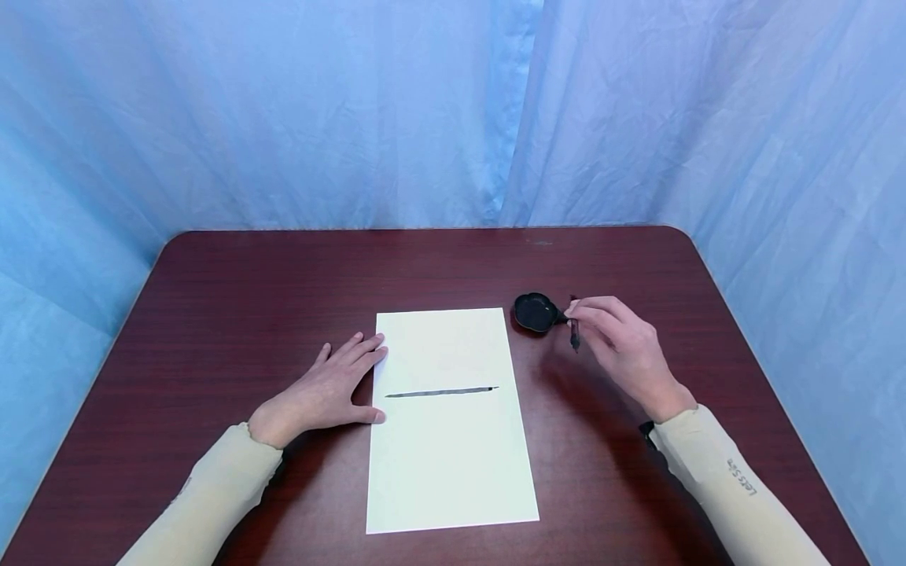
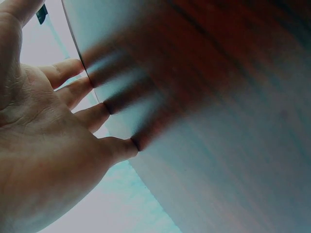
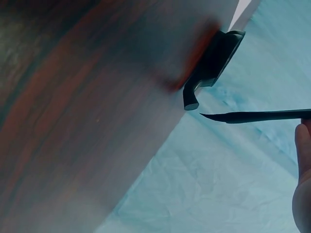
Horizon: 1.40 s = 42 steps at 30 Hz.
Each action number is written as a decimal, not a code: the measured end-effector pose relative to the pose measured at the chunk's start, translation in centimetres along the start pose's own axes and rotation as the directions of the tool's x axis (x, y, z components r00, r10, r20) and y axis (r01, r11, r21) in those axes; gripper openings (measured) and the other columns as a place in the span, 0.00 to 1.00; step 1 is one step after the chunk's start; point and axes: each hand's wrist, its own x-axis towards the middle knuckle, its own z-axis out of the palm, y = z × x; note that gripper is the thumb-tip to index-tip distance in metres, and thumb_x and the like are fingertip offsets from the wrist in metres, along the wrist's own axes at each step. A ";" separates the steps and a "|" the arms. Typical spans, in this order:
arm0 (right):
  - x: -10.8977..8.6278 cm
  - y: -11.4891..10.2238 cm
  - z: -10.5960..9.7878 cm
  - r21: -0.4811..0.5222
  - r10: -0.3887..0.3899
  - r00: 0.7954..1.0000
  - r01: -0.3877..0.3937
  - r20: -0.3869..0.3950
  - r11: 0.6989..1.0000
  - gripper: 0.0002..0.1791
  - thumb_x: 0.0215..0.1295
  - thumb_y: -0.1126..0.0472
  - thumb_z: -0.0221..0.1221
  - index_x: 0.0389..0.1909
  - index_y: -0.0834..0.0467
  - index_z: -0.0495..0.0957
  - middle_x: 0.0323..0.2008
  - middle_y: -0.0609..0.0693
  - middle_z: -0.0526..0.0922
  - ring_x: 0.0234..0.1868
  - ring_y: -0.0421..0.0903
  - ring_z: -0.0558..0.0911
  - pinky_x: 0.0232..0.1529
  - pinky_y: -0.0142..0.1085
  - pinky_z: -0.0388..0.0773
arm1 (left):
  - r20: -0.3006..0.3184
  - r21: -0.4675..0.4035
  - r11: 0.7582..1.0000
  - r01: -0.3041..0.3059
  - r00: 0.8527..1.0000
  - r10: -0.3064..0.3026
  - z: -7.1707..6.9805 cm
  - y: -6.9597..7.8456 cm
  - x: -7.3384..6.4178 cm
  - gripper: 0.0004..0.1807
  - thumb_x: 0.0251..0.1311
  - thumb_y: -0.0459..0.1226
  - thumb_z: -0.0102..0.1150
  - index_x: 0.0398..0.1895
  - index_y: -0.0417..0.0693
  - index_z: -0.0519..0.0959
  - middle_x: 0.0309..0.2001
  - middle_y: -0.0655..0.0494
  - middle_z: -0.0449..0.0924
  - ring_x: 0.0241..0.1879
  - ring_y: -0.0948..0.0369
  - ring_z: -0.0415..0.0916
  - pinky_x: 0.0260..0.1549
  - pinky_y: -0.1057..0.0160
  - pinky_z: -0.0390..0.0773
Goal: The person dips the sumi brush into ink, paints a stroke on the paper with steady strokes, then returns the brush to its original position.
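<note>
A sheet of white paper (image 1: 453, 472) lies on the table, with one dark, nearly straight brush stroke (image 1: 442, 392) across its middle. My left hand (image 1: 329, 393) rests at the paper's left edge, fingers spread, fingertips and thumb on the margin. Beyond the sheet's upper right corner sits a small black flower-shaped dish (image 1: 535, 312) with a short handle (image 3: 191, 99). My right hand (image 1: 626, 342) pinches a dark ink brush (image 1: 575, 338) just right of that dish. In the right wrist view the pointed bristle tip (image 3: 214, 117) shows close by the handle's end.
The dark red-brown wooden table (image 1: 269, 291) has rounded far corners. Light blue curtains (image 1: 318, 118) hang behind it and along both sides. Pale sleeves (image 1: 729, 487) cover both forearms.
</note>
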 end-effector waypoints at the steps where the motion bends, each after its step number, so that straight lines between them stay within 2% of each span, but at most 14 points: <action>1: -0.1 0.0 0.0 -0.004 -0.006 1.000 0.006 0.009 1.000 0.12 0.68 0.71 0.65 0.50 0.61 0.86 0.51 0.55 0.84 0.52 0.51 0.84 0.62 0.21 0.69 | -0.001 0.000 1.000 0.000 1.000 0.000 0.0 0.0 0.0 0.53 0.57 0.54 0.75 0.80 0.41 0.61 0.81 0.46 0.55 0.80 0.40 0.48 0.68 0.24 0.50; 3: -0.2 0.1 0.0 -0.020 -0.014 0.999 0.014 0.029 1.000 0.11 0.76 0.61 0.59 0.51 0.61 0.85 0.51 0.55 0.84 0.53 0.51 0.85 0.63 0.21 0.67 | -0.001 -0.001 1.000 -0.001 1.000 0.001 0.0 0.0 0.0 0.53 0.57 0.54 0.75 0.80 0.41 0.61 0.81 0.46 0.55 0.80 0.40 0.48 0.68 0.24 0.50; 5: -0.4 0.1 0.0 -0.046 -0.021 0.999 0.023 0.047 0.999 0.19 0.80 0.51 0.52 0.51 0.60 0.86 0.52 0.55 0.84 0.52 0.51 0.85 0.63 0.20 0.67 | -0.001 0.000 1.000 -0.001 1.000 0.001 0.0 0.0 0.0 0.53 0.57 0.54 0.75 0.80 0.41 0.61 0.81 0.46 0.55 0.80 0.40 0.48 0.68 0.24 0.50; 10: -0.7 0.2 -0.1 -0.096 -0.020 0.994 0.031 0.110 0.995 0.24 0.82 0.47 0.47 0.51 0.58 0.86 0.53 0.55 0.84 0.53 0.51 0.85 0.64 0.22 0.68 | 0.002 0.006 1.000 -0.002 1.000 0.002 0.0 -0.1 0.1 0.53 0.57 0.54 0.75 0.80 0.41 0.61 0.81 0.46 0.55 0.80 0.40 0.48 0.68 0.24 0.50; 11: -0.8 0.3 -0.2 -0.104 -0.017 0.991 0.031 0.130 0.994 0.23 0.82 0.48 0.47 0.52 0.57 0.86 0.53 0.55 0.84 0.53 0.51 0.85 0.63 0.23 0.69 | 0.002 0.007 1.000 -0.002 1.000 0.002 0.0 -0.1 0.1 0.53 0.57 0.54 0.75 0.80 0.41 0.61 0.81 0.46 0.55 0.80 0.40 0.48 0.68 0.24 0.50; 14: -1.1 0.4 -0.3 -0.128 -0.010 0.981 0.035 0.192 0.991 0.11 0.74 0.61 0.62 0.53 0.57 0.86 0.55 0.55 0.83 0.55 0.50 0.84 0.60 0.32 0.76 | 0.005 0.007 1.000 -0.001 1.000 0.001 -0.1 -0.1 0.1 0.53 0.57 0.54 0.74 0.80 0.41 0.61 0.81 0.46 0.55 0.80 0.40 0.48 0.68 0.24 0.50; 18: -1.4 0.7 -0.4 -0.134 -0.039 0.972 0.072 0.234 0.988 0.27 0.51 0.78 0.73 0.53 0.57 0.86 0.55 0.56 0.83 0.56 0.50 0.84 0.61 0.35 0.76 | 0.004 0.006 1.000 -0.003 1.000 0.003 -0.1 -0.1 0.1 0.53 0.57 0.54 0.74 0.80 0.41 0.61 0.81 0.46 0.54 0.80 0.41 0.47 0.68 0.24 0.50; 22: -1.8 1.2 -0.3 -0.120 -0.086 0.962 0.120 0.259 0.986 0.30 0.48 0.79 0.73 0.54 0.57 0.85 0.55 0.56 0.83 0.56 0.52 0.83 0.68 0.28 0.67 | 0.002 0.006 1.000 -0.003 1.000 0.003 -0.1 0.0 0.1 0.53 0.57 0.54 0.74 0.80 0.41 0.61 0.81 0.46 0.54 0.80 0.41 0.48 0.68 0.24 0.50; 25: -2.0 1.4 -0.2 -0.135 -0.104 0.948 0.150 0.301 0.979 0.33 0.46 0.79 0.74 0.56 0.57 0.83 0.57 0.56 0.83 0.57 0.52 0.82 0.65 0.33 0.73 | 0.000 0.006 1.000 -0.003 1.000 0.003 0.0 0.0 0.2 0.53 0.57 0.54 0.75 0.80 0.41 0.61 0.81 0.46 0.55 0.80 0.41 0.48 0.68 0.24 0.50; 28: -2.1 1.5 -0.2 -0.167 -0.113 0.931 0.180 0.346 0.969 0.35 0.46 0.78 0.75 0.58 0.56 0.82 0.58 0.57 0.82 0.58 0.52 0.82 0.57 0.43 0.80 | 0.001 0.005 1.000 -0.002 1.000 0.002 0.0 -0.1 0.2 0.53 0.57 0.54 0.75 0.80 0.41 0.61 0.81 0.46 0.54 0.80 0.41 0.48 0.68 0.24 0.50; 31: -2.2 1.5 -0.1 -0.189 -0.117 0.916 0.202 0.385 0.961 0.35 0.47 0.77 0.75 0.59 0.55 0.81 0.59 0.58 0.81 0.59 0.52 0.81 0.53 0.50 0.82 | 0.003 0.005 1.000 0.000 1.000 0.000 0.0 -0.1 0.2 0.53 0.57 0.54 0.75 0.80 0.41 0.61 0.81 0.46 0.54 0.80 0.41 0.47 0.68 0.24 0.49; 42: -2.2 1.7 0.1 -0.205 -0.175 0.868 0.298 0.464 0.932 0.40 0.43 0.81 0.75 0.60 0.56 0.80 0.61 0.60 0.80 0.62 0.54 0.79 0.52 0.51 0.83 | 0.005 0.012 1.000 0.003 1.000 -0.003 -0.3 0.0 0.2 0.52 0.58 0.55 0.74 0.79 0.41 0.61 0.81 0.45 0.55 0.80 0.40 0.48 0.68 0.24 0.50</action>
